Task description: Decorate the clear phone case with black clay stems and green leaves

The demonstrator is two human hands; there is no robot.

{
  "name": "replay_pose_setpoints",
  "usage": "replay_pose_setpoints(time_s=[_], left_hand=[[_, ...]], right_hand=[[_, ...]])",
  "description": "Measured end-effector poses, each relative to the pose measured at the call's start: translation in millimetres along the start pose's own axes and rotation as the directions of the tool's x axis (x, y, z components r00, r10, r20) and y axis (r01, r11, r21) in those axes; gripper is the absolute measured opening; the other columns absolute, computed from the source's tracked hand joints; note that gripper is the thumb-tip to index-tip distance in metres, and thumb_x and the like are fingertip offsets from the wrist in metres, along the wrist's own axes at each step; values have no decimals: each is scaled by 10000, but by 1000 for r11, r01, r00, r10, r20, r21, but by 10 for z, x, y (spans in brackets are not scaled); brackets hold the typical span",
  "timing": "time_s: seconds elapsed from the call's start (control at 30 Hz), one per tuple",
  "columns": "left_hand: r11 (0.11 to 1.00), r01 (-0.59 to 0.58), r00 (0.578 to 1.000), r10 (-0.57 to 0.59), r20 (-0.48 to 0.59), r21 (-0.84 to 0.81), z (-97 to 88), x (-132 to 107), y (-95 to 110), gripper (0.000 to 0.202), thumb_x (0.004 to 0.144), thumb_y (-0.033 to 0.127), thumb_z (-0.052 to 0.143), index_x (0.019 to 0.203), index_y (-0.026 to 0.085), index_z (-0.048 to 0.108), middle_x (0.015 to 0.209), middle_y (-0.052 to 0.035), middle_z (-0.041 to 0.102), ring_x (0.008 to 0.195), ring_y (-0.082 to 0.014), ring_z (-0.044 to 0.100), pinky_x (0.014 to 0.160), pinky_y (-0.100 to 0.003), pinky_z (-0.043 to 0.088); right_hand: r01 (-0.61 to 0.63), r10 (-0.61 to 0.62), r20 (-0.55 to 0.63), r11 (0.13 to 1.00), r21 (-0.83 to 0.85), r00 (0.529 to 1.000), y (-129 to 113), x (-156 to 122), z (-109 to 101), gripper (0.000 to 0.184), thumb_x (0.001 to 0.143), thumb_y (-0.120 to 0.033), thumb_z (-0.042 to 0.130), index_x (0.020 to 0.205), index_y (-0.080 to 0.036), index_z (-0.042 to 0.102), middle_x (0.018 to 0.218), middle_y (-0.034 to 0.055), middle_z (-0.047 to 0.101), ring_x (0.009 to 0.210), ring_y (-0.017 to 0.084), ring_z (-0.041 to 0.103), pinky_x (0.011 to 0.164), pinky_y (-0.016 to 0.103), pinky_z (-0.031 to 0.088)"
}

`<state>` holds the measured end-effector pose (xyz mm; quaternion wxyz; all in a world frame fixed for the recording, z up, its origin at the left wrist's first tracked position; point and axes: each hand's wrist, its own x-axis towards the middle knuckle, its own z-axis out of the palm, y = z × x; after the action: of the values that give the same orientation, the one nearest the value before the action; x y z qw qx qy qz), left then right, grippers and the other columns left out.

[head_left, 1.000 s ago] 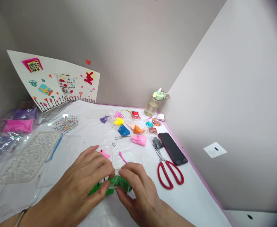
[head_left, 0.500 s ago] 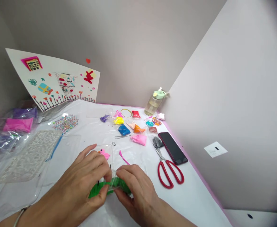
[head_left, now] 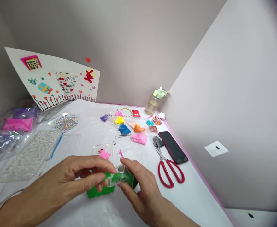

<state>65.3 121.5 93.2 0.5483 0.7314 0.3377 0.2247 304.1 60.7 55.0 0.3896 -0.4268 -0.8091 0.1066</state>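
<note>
My right hand (head_left: 145, 187) is wrapped round a clear plastic bag of green clay (head_left: 124, 177). Close by on the left, my left hand (head_left: 78, 175) pinches a bit of green clay (head_left: 107, 176) at the bag's mouth. Beneath the left fingers lies a ridged green slab (head_left: 101, 191), partly covered by the hand. Beyond it a pink duck figure (head_left: 104, 153) rests on a clear case (head_left: 96, 147). A pink clay strip (head_left: 121, 153) lies just past the right fingertips, its lower end hidden.
Scissors with red handles (head_left: 171, 173) and a phone (head_left: 173, 147) lie on the right. Several clay packets (head_left: 124, 129) and a bottle (head_left: 154, 102) are at the back. Rhinestones (head_left: 66, 122) and a textured clear case (head_left: 32, 154) are on the left.
My left hand has turned and drawn back a little, a green bit now between its fingers. The bag in my right hand has tilted, and the duck and ridged slab show more.
</note>
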Motion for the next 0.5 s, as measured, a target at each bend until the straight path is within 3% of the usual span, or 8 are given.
replay_pose_setpoints(time_s=[0.1, 0.27, 0.37, 0.43, 0.5], left_hand=[[1000, -6, 1000, 6, -28, -13, -25, -2, -62, 223, 967, 357, 534, 1036, 321, 744, 861, 11, 744, 777, -154, 705, 760, -237, 577], [988, 77, 996, -70, 54, -133, -25, 20, -73, 151, 910, 339, 634, 1012, 323, 743, 887, 24, 764, 812, -163, 726, 743, -240, 590], [992, 45, 999, -41, 32, -115, -64, 25, -51, 136, 936, 355, 595, 930, 299, 719, 774, 48, 736, 731, -146, 701, 695, -226, 574], [1000, 9, 999, -10, -37, -29, -95, 15, -39, 234, 977, 386, 515, 846, 276, 674, 727, 55, 705, 700, -138, 670, 696, -220, 556], [999, -3, 995, 7, -97, 44, -108, 5, -33, 312, 1001, 408, 452, 775, 252, 600, 671, 60, 655, 631, -124, 617, 656, -204, 530]], right_hand=[[-1, 1, -12, 1000, -1, 1000, 12, 8, 7, 444, 1003, -249, 537, 1426, -212, 409, 1162, 114, 706, 1038, 227, 692, 926, 389, 574], [6, -6, -1, 1000, 14, 1000, -27, 33, -43, 431, 1008, -269, 537, 1419, -217, 416, 1173, 114, 706, 1069, 224, 685, 943, 362, 561], [-19, -2, 186, 994, 109, 983, -84, 76, -114, 433, 996, -285, 576, 1405, -250, 440, 1133, 68, 718, 1017, 189, 701, 928, 301, 557], [-29, -59, 385, 976, 218, 921, -116, 96, -146, 408, 981, -278, 603, 1371, -269, 485, 1101, 24, 726, 963, 150, 713, 892, 235, 556], [26, -184, 510, 953, 301, 840, -140, 79, -143, 357, 963, -252, 624, 1311, -264, 546, 1049, -6, 738, 906, 120, 721, 834, 177, 552]])
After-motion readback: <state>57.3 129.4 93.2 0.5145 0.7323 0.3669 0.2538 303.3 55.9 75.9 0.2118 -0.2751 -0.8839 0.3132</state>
